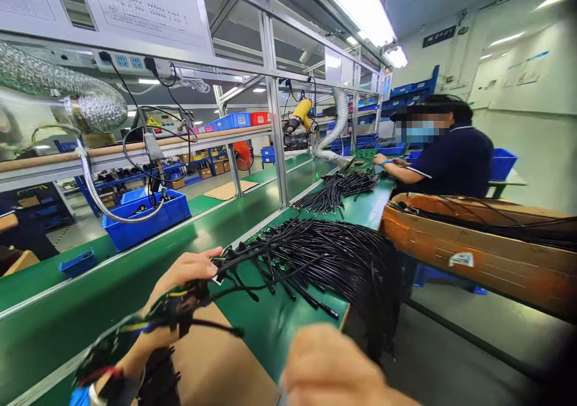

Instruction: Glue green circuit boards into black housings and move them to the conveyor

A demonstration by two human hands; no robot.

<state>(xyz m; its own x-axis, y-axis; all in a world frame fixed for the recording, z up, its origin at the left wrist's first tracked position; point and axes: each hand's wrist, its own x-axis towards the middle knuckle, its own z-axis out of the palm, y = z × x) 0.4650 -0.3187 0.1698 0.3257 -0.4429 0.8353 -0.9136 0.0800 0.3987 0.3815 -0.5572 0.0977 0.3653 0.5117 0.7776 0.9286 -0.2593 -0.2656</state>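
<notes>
My left hand (187, 273) is closed round a bunch of thin black cables (243, 260) at the near end of a large heap of black cables (333, 255) on the green bench (270, 328). More cable ends with coloured wires trail along my left forearm. My right hand (329, 367) is low in the view, close to the camera and blurred; its fingers look curled and what they hold is hidden. A brown cardboard sheet (216, 364) lies under my forearms.
A long cardboard box (473, 249) holding cables stands to the right. Farther along the bench a seated person (446, 153) works beside another cable pile (338, 189). Blue bins (144, 219), a flexible metal duct (67, 96) and a metal frame post (277, 123) stand on the left.
</notes>
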